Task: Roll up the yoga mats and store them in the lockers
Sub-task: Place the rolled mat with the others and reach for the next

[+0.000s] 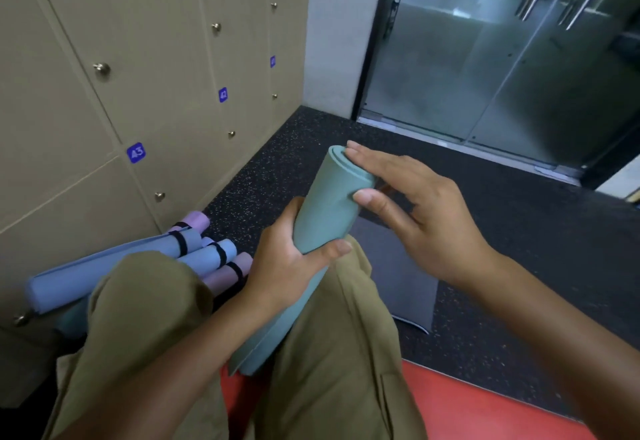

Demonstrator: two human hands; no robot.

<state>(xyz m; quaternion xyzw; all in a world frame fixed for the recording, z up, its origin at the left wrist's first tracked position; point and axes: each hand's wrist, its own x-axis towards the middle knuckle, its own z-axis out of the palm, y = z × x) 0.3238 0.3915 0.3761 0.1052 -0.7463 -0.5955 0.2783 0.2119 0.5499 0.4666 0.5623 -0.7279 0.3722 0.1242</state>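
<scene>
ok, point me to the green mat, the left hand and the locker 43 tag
green mat (329, 194), head view: rolled outer face, near the upper end.
left hand (294, 266), head view: back of the hand gripping the roll.
locker 43 tag (135, 152), head view: centre of the blue number label.

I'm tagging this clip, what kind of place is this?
Probably a gym or yoga studio locker area: numbered lockers, strapped rolled mats stacked beside them, and speckled rubber floor.

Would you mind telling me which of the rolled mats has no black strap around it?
The green mat held in both hands; the blue and pink rolls by the lockers are each strapped.
</scene>
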